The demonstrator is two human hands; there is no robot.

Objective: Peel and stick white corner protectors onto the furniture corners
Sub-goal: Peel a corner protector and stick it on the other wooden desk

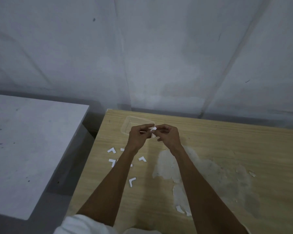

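Grey wall backs a pale wood-grain table with flaking laminate. Small white L-shaped corner protector is held above the table, pinched between the curled fingertips of the left hand and right hand, probably to work its backing loose. Beneath, near the table's far left corner, sits a clear shallow plastic tray. Loose white L-shaped pieces lie by the left edge, within reach.

head view looks forward and down, close over the table.
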